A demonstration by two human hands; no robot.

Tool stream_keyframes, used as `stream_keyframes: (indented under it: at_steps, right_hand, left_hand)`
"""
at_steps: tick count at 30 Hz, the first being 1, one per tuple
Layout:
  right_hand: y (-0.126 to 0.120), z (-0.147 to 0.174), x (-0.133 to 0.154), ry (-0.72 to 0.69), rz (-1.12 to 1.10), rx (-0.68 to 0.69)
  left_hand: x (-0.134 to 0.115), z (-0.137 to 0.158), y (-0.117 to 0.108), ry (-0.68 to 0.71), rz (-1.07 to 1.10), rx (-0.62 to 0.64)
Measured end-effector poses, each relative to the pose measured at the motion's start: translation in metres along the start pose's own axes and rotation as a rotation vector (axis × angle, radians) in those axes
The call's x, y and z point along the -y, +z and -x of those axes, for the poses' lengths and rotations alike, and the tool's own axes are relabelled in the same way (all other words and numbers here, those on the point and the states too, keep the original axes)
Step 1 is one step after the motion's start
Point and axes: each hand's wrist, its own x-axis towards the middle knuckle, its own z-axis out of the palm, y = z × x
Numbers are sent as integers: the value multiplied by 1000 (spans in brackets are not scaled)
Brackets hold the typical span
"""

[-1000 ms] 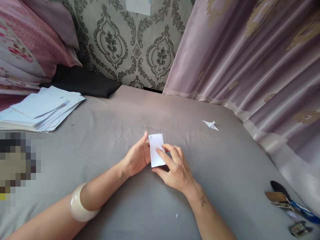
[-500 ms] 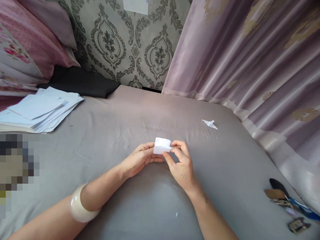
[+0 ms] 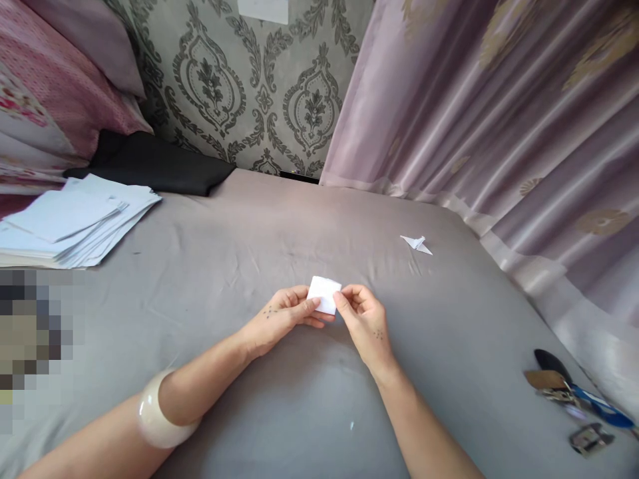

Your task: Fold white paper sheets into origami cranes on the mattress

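Observation:
A small folded square of white paper (image 3: 324, 293) is held up over the grey sheet, between both hands. My left hand (image 3: 287, 311) grips its left side, thumb across the front and fingers behind and below. At the right edge, my right hand (image 3: 363, 319) pinches the paper between thumb and fingertips. The fingertips behind the paper are partly hidden. Farther back on the right, a folded white paper bird (image 3: 417, 245) lies on the sheet, apart from both hands.
A stack of white papers (image 3: 74, 223) lies at the left, in front of a folded black cloth (image 3: 160, 163). Keys (image 3: 562, 396) with a blue strap and a small metal object (image 3: 590, 439) rest at the right. Pinkish curtains (image 3: 449, 100) hang along the right side.
The paper's raised front flap now lies flat, leaving a smooth square. My left thumb has come onto its front, and my right thumb has moved up to the right edge.

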Motion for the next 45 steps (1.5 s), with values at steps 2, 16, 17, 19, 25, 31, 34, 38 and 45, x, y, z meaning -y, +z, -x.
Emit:
stream_keyframes:
  at_steps: [2, 16, 17, 19, 25, 31, 34, 38, 45]
  right_hand:
    - [1, -1, -2, 11, -79, -18]
    - [2, 3, 4, -22, 41, 89]
    - [2, 4, 6, -44, 76, 73]
    - [2, 5, 9, -73, 116, 49]
    - [1, 4, 7, -1, 81, 125]
    - [0, 1, 3, 17, 54, 107]
    - [-1, 2, 4, 11, 50, 119]
    - [-1, 3, 5, 3, 47, 193]
    - [0, 1, 6, 23, 9, 164]
  left_hand:
    - [0, 0, 0, -11, -1, -12]
    - [-5, 0, 2, -27, -73, -139]
    - [-6, 0, 3, -21, -85, -165]
    - [-8, 0, 4, -10, -100, -220]
    - [-7, -2, 1, -13, -50, -262]
    - [-5, -2, 1, -46, -36, -201]
    - [-4, -3, 0, -41, -45, -204]
    - [-4, -3, -1, -16, -61, -228]
    - [-4, -2, 1, -5, -68, -180]
